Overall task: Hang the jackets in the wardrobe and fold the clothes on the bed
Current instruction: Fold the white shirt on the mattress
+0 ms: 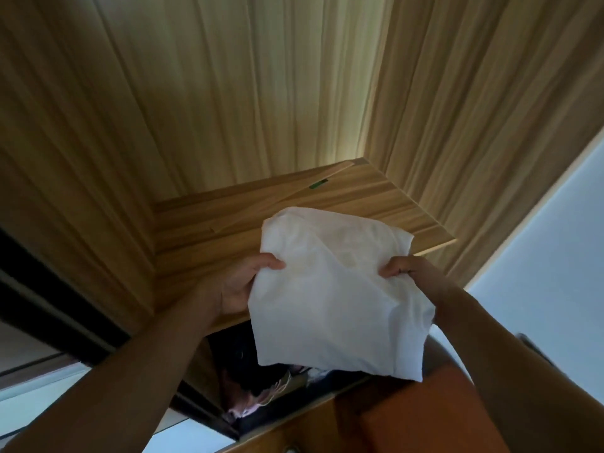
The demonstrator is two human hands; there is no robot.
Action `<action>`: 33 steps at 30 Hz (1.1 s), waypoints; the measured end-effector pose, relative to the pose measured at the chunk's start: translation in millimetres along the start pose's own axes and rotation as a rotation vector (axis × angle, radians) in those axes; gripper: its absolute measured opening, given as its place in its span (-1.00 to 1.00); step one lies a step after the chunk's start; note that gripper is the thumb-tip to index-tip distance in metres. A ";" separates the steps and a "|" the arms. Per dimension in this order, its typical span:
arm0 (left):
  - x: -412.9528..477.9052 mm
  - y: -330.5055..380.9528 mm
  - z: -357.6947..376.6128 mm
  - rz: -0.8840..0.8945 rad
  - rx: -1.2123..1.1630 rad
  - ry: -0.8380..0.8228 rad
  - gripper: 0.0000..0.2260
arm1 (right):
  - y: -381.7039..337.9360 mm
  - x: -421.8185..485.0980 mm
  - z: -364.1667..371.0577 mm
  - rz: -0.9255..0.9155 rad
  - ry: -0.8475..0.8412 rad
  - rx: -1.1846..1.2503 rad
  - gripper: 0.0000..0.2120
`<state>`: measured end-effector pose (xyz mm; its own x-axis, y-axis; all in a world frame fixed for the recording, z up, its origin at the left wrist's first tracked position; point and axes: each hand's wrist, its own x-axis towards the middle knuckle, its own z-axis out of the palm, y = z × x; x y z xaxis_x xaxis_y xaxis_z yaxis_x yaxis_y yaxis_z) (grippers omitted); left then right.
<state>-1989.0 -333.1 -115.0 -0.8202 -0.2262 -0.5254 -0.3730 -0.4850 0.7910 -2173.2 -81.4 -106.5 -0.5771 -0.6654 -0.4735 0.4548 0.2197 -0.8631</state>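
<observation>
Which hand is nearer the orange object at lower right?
Right. The right hand grips the white cloth above the orange object; the left hand grips the opposite edge, farther away.

Two hands in shot: left hand [235, 286] at centre left, right hand [411, 273] at centre right, with two bare forearms [130, 371] coming up from the bottom corners. One white garment [330, 299] between them, just the one. One wooden shelf [261, 207] at mid-frame, and on it one small green mark [318, 184] near the upper edge. One orange block [425, 416] at lower right. Below the shelf, one dark heap of clothes [261, 380], too tangled to count the pieces.
</observation>
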 end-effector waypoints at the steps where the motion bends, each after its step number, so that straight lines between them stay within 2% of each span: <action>1: 10.8 6.5 -3.3 0.005 0.003 -0.002 -0.70 | -6.5 12.8 -0.2 -0.001 -0.005 -0.004 -0.34; 3: 27.8 20.2 -7.3 0.016 0.004 0.014 -0.60 | -17.5 38.4 -0.7 0.000 -0.028 0.004 -0.36; 6: 50.5 36.1 -12.5 0.045 -0.016 0.062 -0.67 | -32.8 81.4 -1.6 0.019 -0.063 -0.028 -0.30; 7: 58.4 40.2 -16.2 0.042 -0.021 0.073 -0.66 | -39.7 93.7 0.2 0.029 -0.085 -0.047 -0.35; 9: 75.8 48.9 -25.5 0.036 -0.034 0.069 -0.57 | -56.5 119.1 4.4 0.038 -0.131 -0.062 -0.60; 10: 84.2 54.4 -30.8 0.035 -0.043 0.079 -0.53 | -65.2 133.1 5.1 0.043 -0.149 -0.062 -0.66; 14: 119.6 91.3 -47.5 0.065 -0.071 0.109 -0.56 | -108.2 188.5 13.4 0.009 -0.216 -0.092 -0.70; 17: 151.1 116.9 -65.8 0.091 -0.079 0.187 -0.60 | -131.1 246.3 15.3 0.014 -0.189 -0.078 -0.76; 19: 171.8 108.2 -83.5 0.033 -0.047 0.276 -0.62 | -115.8 285.2 8.7 0.085 -0.136 -0.047 -0.69; 21: 187.1 75.7 -94.7 -0.112 0.017 0.336 -0.62 | -78.3 313.8 -2.0 0.191 -0.065 -0.090 -0.49; 23: 197.1 41.5 -97.6 -0.211 0.055 0.411 -0.65 | -46.3 328.4 -8.8 0.259 -0.023 -0.152 -0.37; 26: 213.7 19.9 -103.4 -0.101 0.103 0.512 -0.64 | -35.3 346.3 -13.3 0.221 -0.042 -0.278 -0.36; 29: 224.6 20.5 -101.6 -0.019 0.267 0.515 -0.65 | -33.3 357.3 -13.2 0.181 -0.057 -0.457 -0.19; 32: 243.0 22.2 -104.2 0.143 0.627 0.702 -0.51 | -31.5 367.1 -6.0 -0.051 0.031 -0.791 -0.05; 33: 250.1 23.4 -105.6 0.200 0.766 0.771 -0.46 | -32.1 370.0 1.6 -0.148 0.090 -0.982 -0.09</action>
<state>-2157.0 -490.3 -261.0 -0.5046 -0.8373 -0.2103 -0.6522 0.2101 0.7283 -2400.2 -335.8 -253.7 -0.6508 -0.6859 -0.3256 -0.3651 0.6587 -0.6579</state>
